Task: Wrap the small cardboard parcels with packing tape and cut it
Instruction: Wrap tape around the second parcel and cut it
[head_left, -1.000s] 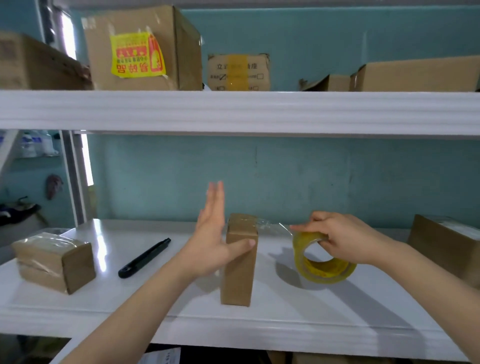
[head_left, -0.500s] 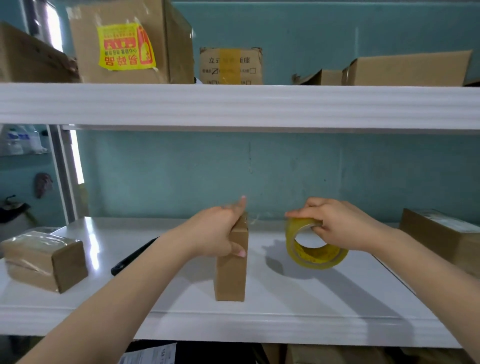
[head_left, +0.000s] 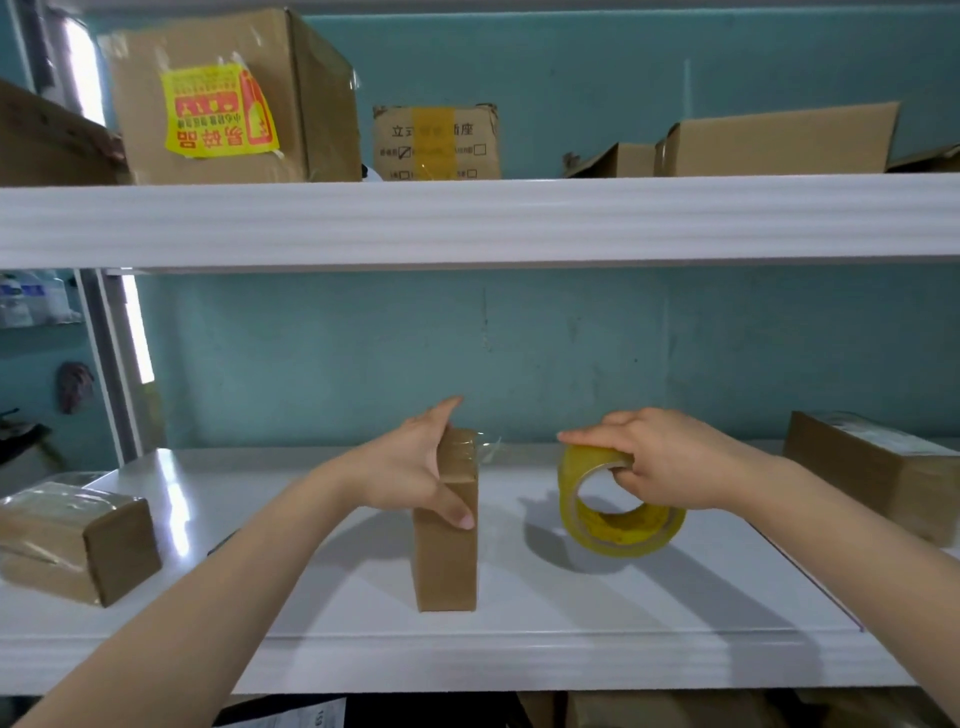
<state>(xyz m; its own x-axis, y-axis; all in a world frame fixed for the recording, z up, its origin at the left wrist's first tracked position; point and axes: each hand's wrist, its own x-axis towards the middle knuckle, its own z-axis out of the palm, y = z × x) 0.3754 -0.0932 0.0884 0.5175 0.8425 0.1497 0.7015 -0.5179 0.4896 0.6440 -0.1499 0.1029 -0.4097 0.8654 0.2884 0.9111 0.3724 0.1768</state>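
Observation:
A small tall cardboard parcel (head_left: 447, 556) stands upright in the middle of the white shelf (head_left: 571, 623). My left hand (head_left: 410, 467) grips its upper left side, thumb across the front face. Clear tape covers the parcel's top, and a short loose strip (head_left: 488, 448) sticks out to the right. My right hand (head_left: 660, 457) holds a yellowish roll of packing tape (head_left: 618, 504) on its edge to the right of the parcel, fingers through the core. A gap lies between the roll and the parcel.
A taped cardboard parcel (head_left: 72, 540) lies at the left of the shelf, and another box (head_left: 872, 467) sits at the right. My left forearm hides most of a black cutter (head_left: 223, 543). The upper shelf (head_left: 467, 218) carries several cardboard boxes.
My left hand went from flat and open beside the parcel to gripping its top. The tape roll came down closer to the shelf. The camera shifted slightly.

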